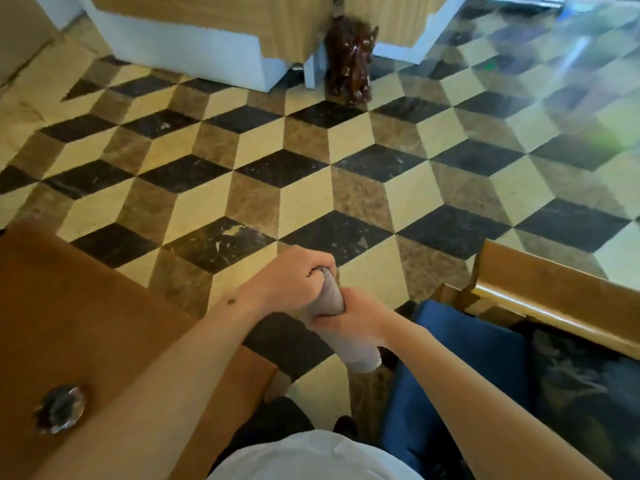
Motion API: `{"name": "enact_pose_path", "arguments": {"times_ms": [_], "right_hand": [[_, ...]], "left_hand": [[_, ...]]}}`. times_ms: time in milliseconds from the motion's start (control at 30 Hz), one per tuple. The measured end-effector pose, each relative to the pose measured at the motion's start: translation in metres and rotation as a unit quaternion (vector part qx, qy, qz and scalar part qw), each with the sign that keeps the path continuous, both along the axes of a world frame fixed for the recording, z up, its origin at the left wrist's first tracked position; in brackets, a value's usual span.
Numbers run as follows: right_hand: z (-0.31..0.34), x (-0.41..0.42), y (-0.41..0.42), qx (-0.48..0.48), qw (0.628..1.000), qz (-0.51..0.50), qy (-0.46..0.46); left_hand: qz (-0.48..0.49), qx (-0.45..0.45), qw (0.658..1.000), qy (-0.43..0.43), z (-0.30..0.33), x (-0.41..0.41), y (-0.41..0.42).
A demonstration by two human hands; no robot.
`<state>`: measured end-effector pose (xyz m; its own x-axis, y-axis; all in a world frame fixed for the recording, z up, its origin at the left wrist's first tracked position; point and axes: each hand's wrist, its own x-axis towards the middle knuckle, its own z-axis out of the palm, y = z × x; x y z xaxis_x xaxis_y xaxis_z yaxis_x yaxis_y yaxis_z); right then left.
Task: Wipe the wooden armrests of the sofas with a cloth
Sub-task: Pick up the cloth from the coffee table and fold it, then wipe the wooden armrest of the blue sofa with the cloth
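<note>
while both fists clench the rolled grey cloth (330,315) over the tiled floor (311,161), left hand (294,278) at its top and right hand (353,317) lower, no wiping yet, by the look of it. wooden armrest (554,303) near, at right, apart from the cloth; open floor ahead, wooden table (86,306) corner close at left.

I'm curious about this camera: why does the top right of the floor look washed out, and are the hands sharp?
Head view: bright window glare washes over the glossy checkered marble floor at upper right, smearing it; the wide lens bends the tiles; both hands, left and right, wringing the grey cloth, are fairly sharp.
</note>
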<state>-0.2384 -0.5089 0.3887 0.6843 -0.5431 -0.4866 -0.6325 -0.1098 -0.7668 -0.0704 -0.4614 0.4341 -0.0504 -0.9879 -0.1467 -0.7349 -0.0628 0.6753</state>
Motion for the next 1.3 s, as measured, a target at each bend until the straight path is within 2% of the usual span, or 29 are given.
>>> {"name": "enact_pose_path", "arguments": {"times_ms": [100,200,267,367,467,533,633,833,933,1000,1067,1167,1233,1300], "right_hand": [[0.002,-0.026,-0.03,0.068,0.994,-0.075,-0.033],[-0.001,-0.052,-0.061,0.167,0.958,-0.224,-0.063],[-0.01,-0.068,-0.082,0.242,0.899,-0.351,-0.103],[-0.019,-0.086,-0.112,0.335,0.766,-0.514,-0.194],[-0.017,-0.092,-0.138,0.358,0.653,-0.611,-0.269],[-0.016,-0.092,-0.153,0.346,0.595,-0.658,-0.305],[-0.015,-0.089,-0.168,0.325,0.517,-0.717,-0.337],[-0.02,-0.088,-0.193,0.305,0.386,-0.769,-0.409],[-0.024,-0.097,-0.213,0.301,0.31,-0.799,-0.418],[-0.033,-0.112,-0.228,0.272,0.266,-0.823,-0.422],[-0.043,-0.13,-0.241,0.278,0.211,-0.826,-0.442],[-0.06,-0.162,-0.263,0.298,0.127,-0.829,-0.457],[-0.065,-0.182,-0.281,0.298,0.085,-0.831,-0.462],[-0.063,-0.194,-0.296,0.299,0.04,-0.83,-0.469]], "left_hand": [[-0.037,-0.018,0.998,0.043,-0.004,-0.025,-0.056],[-0.02,-0.037,0.995,0.09,-0.015,-0.043,-0.115],[0.023,-0.031,0.993,0.112,-0.028,-0.049,-0.16],[0.102,0.035,0.98,0.167,-0.059,-0.052,-0.21],[0.118,0.155,0.959,0.204,-0.084,-0.057,-0.242],[0.087,0.177,0.956,0.218,-0.095,-0.061,-0.257],[0.046,0.191,0.951,0.238,-0.103,-0.064,-0.279],[-0.051,0.287,0.929,0.229,-0.119,-0.098,-0.338],[-0.132,0.189,0.967,0.109,-0.126,-0.134,-0.362],[-0.216,0.103,0.967,0.086,-0.128,-0.163,-0.376],[-0.313,0.075,0.944,0.078,-0.127,-0.195,-0.391],[-0.436,0.141,0.888,0.022,-0.123,-0.249,-0.412],[-0.479,0.199,0.855,-0.018,-0.123,-0.28,-0.424],[-0.487,0.234,0.841,-0.034,-0.121,-0.296,-0.433]]}}
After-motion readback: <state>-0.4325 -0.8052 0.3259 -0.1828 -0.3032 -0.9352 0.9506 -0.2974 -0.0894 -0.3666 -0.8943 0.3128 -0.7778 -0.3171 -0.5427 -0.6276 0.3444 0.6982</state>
